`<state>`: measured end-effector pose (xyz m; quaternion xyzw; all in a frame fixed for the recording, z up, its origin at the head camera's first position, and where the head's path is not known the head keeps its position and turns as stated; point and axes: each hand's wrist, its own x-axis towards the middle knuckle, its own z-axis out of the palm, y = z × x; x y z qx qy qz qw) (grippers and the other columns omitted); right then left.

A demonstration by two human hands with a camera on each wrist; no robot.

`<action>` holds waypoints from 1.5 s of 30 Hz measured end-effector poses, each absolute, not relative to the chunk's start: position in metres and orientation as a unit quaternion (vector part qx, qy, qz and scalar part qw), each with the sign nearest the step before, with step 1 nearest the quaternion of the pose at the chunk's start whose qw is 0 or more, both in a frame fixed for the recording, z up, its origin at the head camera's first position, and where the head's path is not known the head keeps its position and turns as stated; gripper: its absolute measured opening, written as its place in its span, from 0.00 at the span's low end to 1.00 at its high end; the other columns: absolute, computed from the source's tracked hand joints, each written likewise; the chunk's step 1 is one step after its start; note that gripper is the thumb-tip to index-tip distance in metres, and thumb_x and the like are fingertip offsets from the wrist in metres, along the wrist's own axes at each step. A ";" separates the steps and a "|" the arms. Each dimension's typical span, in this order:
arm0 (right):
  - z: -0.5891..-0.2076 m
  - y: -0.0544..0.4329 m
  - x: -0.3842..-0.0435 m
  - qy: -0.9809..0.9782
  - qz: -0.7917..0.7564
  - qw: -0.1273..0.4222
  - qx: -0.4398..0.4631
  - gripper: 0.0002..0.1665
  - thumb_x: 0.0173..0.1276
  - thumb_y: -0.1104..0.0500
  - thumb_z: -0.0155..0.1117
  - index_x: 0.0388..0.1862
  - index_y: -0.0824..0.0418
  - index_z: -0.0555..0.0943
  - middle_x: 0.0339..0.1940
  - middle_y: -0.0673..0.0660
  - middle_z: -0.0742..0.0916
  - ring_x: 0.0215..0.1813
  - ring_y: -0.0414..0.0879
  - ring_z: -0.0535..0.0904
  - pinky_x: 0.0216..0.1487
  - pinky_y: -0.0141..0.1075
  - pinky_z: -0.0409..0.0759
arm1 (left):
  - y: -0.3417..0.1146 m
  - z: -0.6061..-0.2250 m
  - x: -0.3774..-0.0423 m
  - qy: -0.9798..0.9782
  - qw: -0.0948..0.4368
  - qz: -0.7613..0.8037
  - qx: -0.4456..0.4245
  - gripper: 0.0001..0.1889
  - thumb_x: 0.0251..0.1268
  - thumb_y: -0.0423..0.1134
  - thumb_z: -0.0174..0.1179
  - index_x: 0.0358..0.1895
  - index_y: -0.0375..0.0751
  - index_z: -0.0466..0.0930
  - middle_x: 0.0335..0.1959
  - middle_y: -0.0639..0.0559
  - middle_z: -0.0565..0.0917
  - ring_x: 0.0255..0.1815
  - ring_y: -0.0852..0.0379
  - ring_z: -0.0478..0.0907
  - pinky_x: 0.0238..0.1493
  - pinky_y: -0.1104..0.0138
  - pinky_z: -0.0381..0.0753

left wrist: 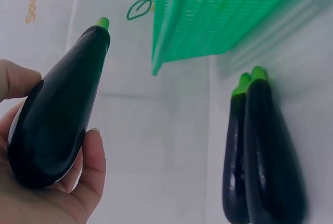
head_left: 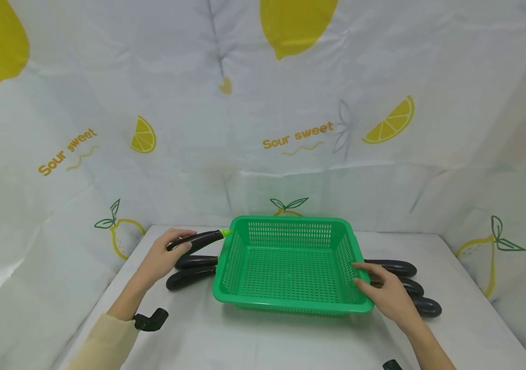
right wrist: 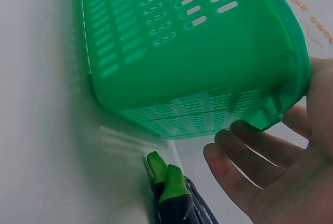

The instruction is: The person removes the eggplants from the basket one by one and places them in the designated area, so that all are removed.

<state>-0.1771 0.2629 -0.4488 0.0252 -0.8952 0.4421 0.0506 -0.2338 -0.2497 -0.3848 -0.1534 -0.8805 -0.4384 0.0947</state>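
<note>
An eggplant (left wrist: 60, 109) with a green stem rests in the curled fingers of my left hand (head_left: 163, 254), raised over the left of the table. In the head view its stem overlaps the left rim of a green plastic basket (head_left: 286, 307). Two more eggplants (head_left: 192, 277) lie side by side below that hand. My right hand (head_left: 390, 295) grips the basket's right rim, thumb and a fingertip showing over its inner side. Other fingers (right wrist: 250, 156) stay outside, below the rim. The basket's slotted floor shows bare.
Three eggplants (head_left: 427, 307) lie to the right of the basket, partly behind the right hand. A white table (head_left: 207, 339) carries everything. Behind it hangs a white sheet (head_left: 188, 185) printed with lemons and words.
</note>
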 end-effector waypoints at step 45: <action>-0.448 0.262 -0.175 -0.897 0.440 0.042 0.018 0.30 0.74 0.51 0.66 0.70 0.63 0.75 0.69 0.71 0.75 0.59 0.63 0.79 0.56 0.54 0.80 | -0.255 -0.483 -0.207 -0.927 0.092 -0.354 -0.079 0.12 0.67 0.37 0.67 0.52 0.41 0.86 0.53 0.43 0.81 0.59 0.39 0.77 0.62 0.40 0.72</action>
